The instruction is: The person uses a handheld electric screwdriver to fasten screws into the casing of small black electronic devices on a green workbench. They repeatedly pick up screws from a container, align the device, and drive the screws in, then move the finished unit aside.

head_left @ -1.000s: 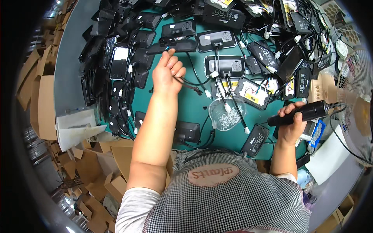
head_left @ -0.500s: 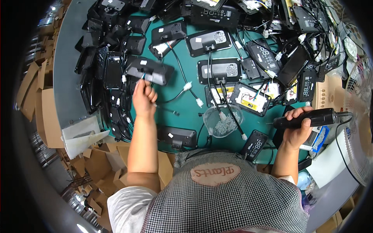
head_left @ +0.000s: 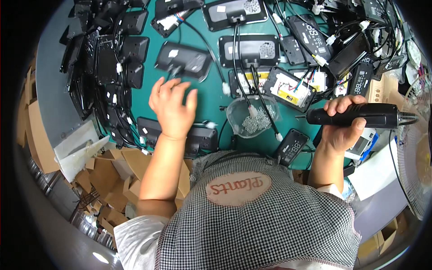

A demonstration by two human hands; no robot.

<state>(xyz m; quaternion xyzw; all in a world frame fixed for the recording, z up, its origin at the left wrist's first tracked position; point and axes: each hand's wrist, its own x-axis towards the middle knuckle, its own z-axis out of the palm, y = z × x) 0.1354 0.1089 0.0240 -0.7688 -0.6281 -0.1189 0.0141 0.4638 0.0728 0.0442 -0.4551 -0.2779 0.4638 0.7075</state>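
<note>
Screws (head_left: 258, 121) sit in a bowl (head_left: 235, 119), likely so none roll off. Left of it, I see my left grip (head_left: 173, 109) spread apart near a black case (head_left: 191, 60); right of it, my right grip (head_left: 338, 135) clamps a screwdriver (head_left: 371, 116).

We get the black module (head_left: 183, 60) blurred, can't tell if the left hand (head_left: 173, 105) touches it. Wrist (head_left: 174, 136) hides part of a lower housing (head_left: 203, 141). Screws (head_left: 258, 121) too small to count; fan (head_left: 415, 155) cut off.

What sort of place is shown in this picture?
Probably an electronics assembly workshop: the right hand holds an electric screwdriver, a bowl holds what look like screws, and wired black units crowd the table.
</note>
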